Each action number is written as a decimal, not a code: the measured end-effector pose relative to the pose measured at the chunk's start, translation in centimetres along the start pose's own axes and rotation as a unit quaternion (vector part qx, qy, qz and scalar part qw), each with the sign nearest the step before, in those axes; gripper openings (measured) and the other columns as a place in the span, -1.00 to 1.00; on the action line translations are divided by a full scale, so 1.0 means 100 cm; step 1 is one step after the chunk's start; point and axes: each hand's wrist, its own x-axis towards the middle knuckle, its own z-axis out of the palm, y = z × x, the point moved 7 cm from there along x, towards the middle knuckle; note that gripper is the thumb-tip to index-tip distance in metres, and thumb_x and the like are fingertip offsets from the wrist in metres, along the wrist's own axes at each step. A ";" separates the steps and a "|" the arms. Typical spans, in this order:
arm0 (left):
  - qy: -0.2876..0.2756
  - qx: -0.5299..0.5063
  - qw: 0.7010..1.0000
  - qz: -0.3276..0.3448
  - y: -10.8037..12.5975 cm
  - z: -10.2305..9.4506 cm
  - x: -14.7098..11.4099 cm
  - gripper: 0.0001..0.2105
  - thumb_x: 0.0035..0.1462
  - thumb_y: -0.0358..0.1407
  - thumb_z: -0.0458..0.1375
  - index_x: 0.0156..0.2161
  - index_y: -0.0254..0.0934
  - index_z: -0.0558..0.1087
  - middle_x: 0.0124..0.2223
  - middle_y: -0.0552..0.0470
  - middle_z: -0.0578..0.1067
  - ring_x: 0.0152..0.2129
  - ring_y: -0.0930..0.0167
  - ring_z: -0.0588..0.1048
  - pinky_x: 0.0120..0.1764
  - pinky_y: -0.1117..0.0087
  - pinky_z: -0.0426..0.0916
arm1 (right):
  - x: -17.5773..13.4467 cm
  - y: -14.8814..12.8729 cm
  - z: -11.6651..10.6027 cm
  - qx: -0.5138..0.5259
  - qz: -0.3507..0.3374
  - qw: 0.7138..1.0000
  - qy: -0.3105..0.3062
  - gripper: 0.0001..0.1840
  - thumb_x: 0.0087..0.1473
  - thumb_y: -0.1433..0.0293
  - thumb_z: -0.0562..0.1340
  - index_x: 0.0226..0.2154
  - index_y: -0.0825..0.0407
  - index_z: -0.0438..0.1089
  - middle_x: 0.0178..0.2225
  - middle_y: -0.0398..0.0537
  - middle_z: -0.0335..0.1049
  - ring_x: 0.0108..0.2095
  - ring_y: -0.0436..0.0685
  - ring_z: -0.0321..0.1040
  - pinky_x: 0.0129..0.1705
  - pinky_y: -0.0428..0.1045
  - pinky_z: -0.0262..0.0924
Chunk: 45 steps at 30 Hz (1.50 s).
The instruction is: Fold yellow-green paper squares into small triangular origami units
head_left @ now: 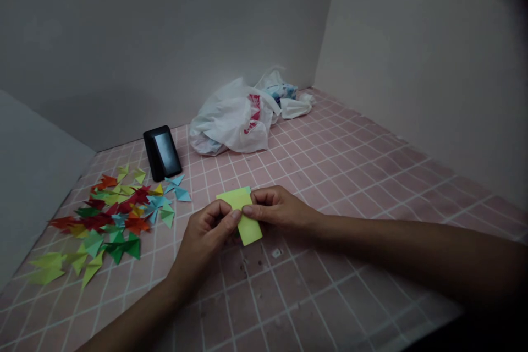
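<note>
A yellow-green sheet of paper (250,230) is held up between my two hands in the middle of the view. My left hand (210,225) pinches its left side, thumb in front and curled fingers behind. From the right, my right hand (278,208) pinches the same paper, and the two thumb tips almost meet at its centre. A bit of green shows at the paper's top right corner. To the left lies a loose pile of folded paper pieces (117,245) in green, yellow, red, orange and light blue.
A dark phone-like device (165,151) leans in a black case behind the pile. White plastic bags (231,115) lie crumpled against the back wall. Pink cloth with a white grid (350,154) covers the surface, and pale walls (412,55) close it in.
</note>
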 end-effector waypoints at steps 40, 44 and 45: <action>0.098 0.219 0.958 0.158 0.022 -0.021 -0.002 -0.85 0.15 -0.20 0.22 -0.37 -0.24 0.48 -0.50 0.14 0.44 -0.58 0.51 0.35 -0.48 0.49 0.24 | -0.010 -0.037 -0.010 -0.232 -0.215 0.946 0.069 -0.82 0.11 0.31 0.26 -0.44 0.05 0.34 -0.48 -0.17 0.30 -0.44 -0.02 0.20 -0.37 -0.07 0.11; 0.088 0.221 0.959 0.152 0.022 -0.019 0.000 -0.86 0.13 -0.22 0.23 -0.38 -0.25 0.49 -0.48 0.12 0.46 -0.57 0.50 0.36 -0.48 0.50 0.26 | -0.012 -0.038 -0.007 -0.291 -0.253 0.920 0.065 -0.89 0.18 0.35 0.21 -0.31 0.06 0.39 -0.35 -0.07 0.43 -0.34 0.05 0.34 -0.28 -0.04 0.22; 0.084 0.220 0.960 0.149 0.022 -0.018 0.000 -0.86 0.13 -0.22 0.23 -0.37 -0.25 0.49 -0.47 0.10 0.48 -0.56 0.50 0.38 -0.48 0.50 0.27 | -0.013 -0.039 -0.005 -0.318 -0.275 0.905 0.060 -0.86 0.20 0.36 0.18 -0.22 0.07 0.40 -0.27 -0.01 0.46 -0.27 0.08 0.37 -0.22 -0.01 0.25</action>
